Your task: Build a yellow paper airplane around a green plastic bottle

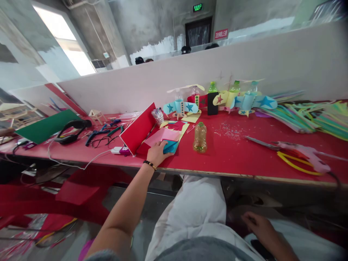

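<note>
My left hand (159, 155) reaches onto the red table, its fingers and thumb closed on the edge of a blue paper piece (170, 146). Beside it lie pink paper (162, 136) and yellow paper (182, 135). My right hand (259, 226) is low beside my leg, off the table, fingers loosely bent and apart, with nothing visible in it. To the right of my left hand, a clear yellowish plastic bottle (200, 137) with a green cap stands upright. Farther right rests a pink hot glue gun (301, 152), near scissors with yellow handles (295, 165).
Bottle airplanes with paper wings (181, 107) stand along the white partition (122, 88). Colourful strips (307, 116) are heaped at the right. A red board (140, 128), a cup of pens (157, 116), pliers (99, 134), headphones (72, 132) and a white cable (84, 167) occupy the left.
</note>
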